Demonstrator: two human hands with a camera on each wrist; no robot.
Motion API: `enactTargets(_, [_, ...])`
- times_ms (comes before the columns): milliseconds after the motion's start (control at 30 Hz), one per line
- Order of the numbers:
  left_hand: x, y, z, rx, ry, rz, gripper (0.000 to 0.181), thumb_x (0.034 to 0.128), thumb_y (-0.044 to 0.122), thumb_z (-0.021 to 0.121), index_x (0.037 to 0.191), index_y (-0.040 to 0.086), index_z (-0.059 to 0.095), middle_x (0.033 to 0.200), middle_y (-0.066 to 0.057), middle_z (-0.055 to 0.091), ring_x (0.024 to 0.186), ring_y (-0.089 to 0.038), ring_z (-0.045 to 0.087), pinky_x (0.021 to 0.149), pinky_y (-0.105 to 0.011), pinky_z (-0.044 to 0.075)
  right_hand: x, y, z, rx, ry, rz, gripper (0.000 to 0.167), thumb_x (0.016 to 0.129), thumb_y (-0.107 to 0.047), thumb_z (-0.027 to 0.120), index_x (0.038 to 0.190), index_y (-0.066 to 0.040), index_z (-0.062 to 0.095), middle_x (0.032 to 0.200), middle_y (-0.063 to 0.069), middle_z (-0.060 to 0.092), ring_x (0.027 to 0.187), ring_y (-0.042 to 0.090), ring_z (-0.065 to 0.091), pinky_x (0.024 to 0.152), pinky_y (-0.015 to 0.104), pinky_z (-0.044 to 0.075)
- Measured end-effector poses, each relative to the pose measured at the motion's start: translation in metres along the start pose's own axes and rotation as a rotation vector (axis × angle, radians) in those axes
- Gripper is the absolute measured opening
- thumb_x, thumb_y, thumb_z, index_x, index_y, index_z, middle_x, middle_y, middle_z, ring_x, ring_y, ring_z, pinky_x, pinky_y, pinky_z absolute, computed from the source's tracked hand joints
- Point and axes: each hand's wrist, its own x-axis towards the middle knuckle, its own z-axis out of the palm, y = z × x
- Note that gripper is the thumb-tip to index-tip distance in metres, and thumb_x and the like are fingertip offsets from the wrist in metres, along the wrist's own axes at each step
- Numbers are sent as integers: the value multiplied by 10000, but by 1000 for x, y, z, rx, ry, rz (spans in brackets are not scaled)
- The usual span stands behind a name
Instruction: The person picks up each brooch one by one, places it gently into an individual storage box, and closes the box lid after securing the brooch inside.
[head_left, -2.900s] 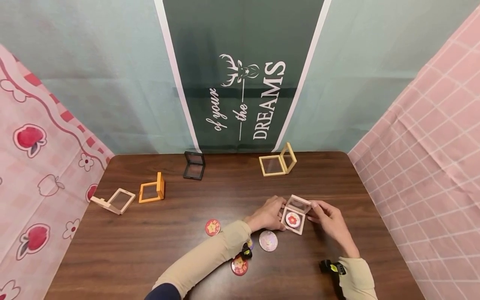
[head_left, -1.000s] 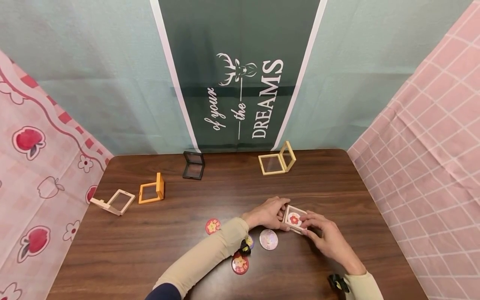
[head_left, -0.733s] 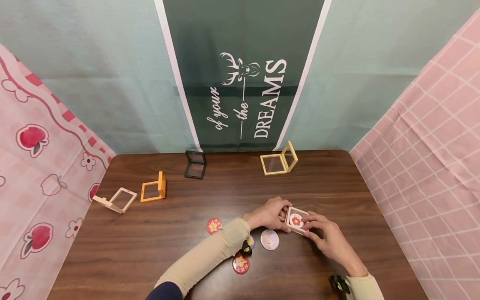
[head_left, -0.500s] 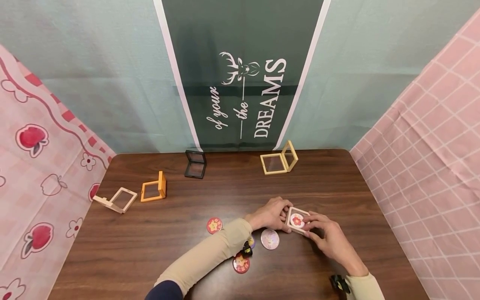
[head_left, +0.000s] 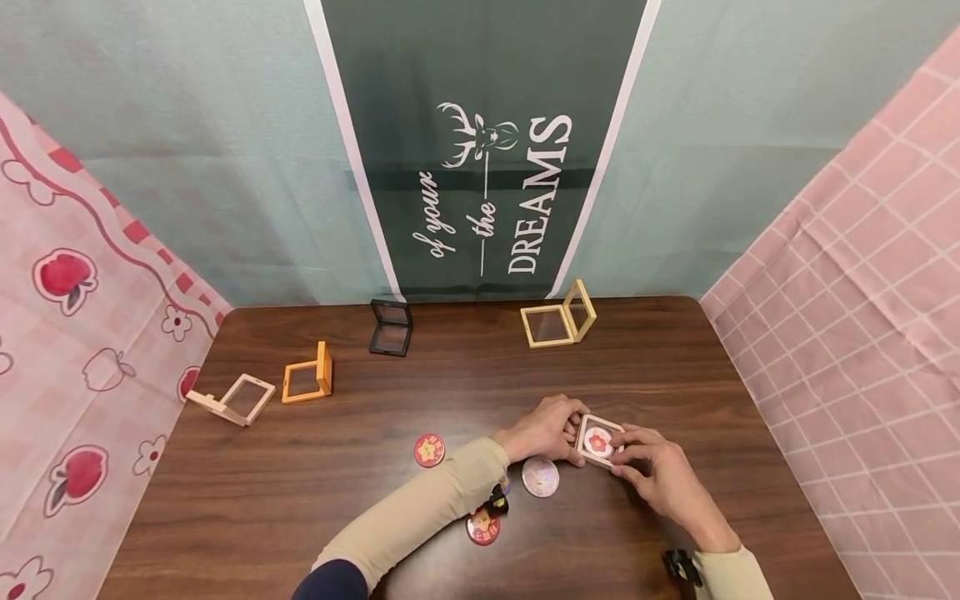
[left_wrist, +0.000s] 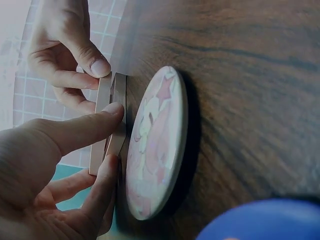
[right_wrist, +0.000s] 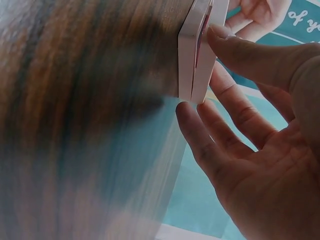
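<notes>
A small pale pink display case with clear windows lies between both hands, its lid folded down over a round flower badge. My left hand grips the case's left side, thumb on the near edge. At the opposite side, my right hand pinches the frame between thumb and fingers. In the right wrist view, a thin slit runs between the two halves of the case. Close to my left hand, a pale pink badge rests on the table, apart from the case.
Two red badges lie by the left forearm; a purple badge is mostly hidden under it. Farther back stand unfolded cases: beige, orange, black and yellow. Fabric walls border the table.
The case's lid, raised 2.9 s ago, has come down over the flower badge. My right hand has shifted from the lid's upper edge to the case's right side. Recently both hands have barely moved.
</notes>
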Motion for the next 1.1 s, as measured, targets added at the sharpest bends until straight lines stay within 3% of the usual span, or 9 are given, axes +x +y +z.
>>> enactTargets(267, [2, 1, 0, -27, 3, -29, 789, 695, 243, 1037, 1384, 140, 667, 1059, 58, 607, 920, -11, 522, 829, -143, 457, 2, 1, 1, -14, 17, -15, 330, 617, 101, 970, 755, -156, 816, 1021, 15, 762, 1102, 411, 703, 1055, 25, 338])
enactTargets(667, [-5, -1, -10, -9, -34, 21, 844, 774, 215, 986, 1499, 93, 571, 1136, 23, 615, 958, -23, 552, 888, -123, 465, 8, 0, 1, -30, 8, -35, 334, 629, 69, 980, 741, -190, 802, 1010, -8, 752, 1082, 380, 703, 1059, 71, 375])
enactTargets(867, [-20, 0, -17, -44, -82, 36, 828, 823, 167, 947, 1525, 79, 516, 1237, -22, 619, 987, -61, 610, 829, -114, 478, 8, 2, -1, -32, -33, -76, 333, 644, 52, 976, 763, -199, 793, 1009, -17, 737, 1065, 351, 686, 1058, 120, 392])
enactTargets(1000, [-36, -2, -22, 22, -64, 74, 776, 868, 220, 913, 1521, 75, 519, 1299, -43, 635, 1044, -105, 629, 870, -139, 482, 9, 3, -3, -17, -62, -95, 292, 676, 33, 962, 785, -174, 787, 1010, 4, 738, 1045, 327, 679, 1036, 114, 386])
enactTargets(1100, [-48, -5, -23, 60, -46, 83, 755, 891, 263, 891, 1520, 67, 522, 1334, -50, 638, 1133, -117, 624, 969, -176, 488, 10, 4, -3, -16, -50, -87, 308, 666, 23, 973, 816, -165, 779, 1013, 9, 745, 1026, 294, 685, 1019, 86, 377])
